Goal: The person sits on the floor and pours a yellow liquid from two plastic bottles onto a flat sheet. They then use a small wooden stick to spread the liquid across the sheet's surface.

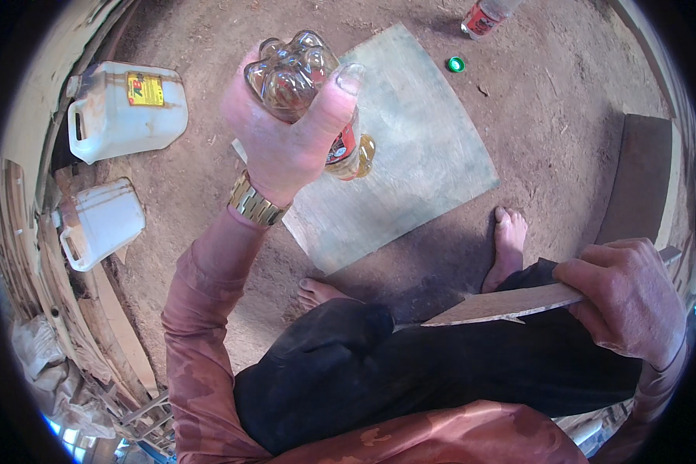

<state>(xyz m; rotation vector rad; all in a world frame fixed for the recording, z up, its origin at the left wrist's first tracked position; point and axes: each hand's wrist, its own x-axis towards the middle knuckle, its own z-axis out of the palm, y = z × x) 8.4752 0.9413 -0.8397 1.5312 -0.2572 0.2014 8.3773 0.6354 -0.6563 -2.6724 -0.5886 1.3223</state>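
My left hand (290, 147), with a gold watch at the wrist, is wrapped round a clear plastic bottle (292, 77) with a red label. The bottle is tipped over, its ridged base toward me and its neck end low over a pale grey-green sheet (425, 139) on the ground. Amber liquid (367, 155) shows beside the bottle's lower end, on the sheet. My right hand (630, 298) grips a thin wooden strip (503, 304) with a rough, splintered lower edge, held over my dark trousers. The bottle's mouth is hidden.
A green bottle cap (455, 64) and a second red-labelled bottle (483, 19) are at the far right. Two white jugs (151, 124) lie at left near stacked wooden boards (120, 325). A dark plank (634, 178) stands at right. My bare feet (509, 240) are by the sheet.
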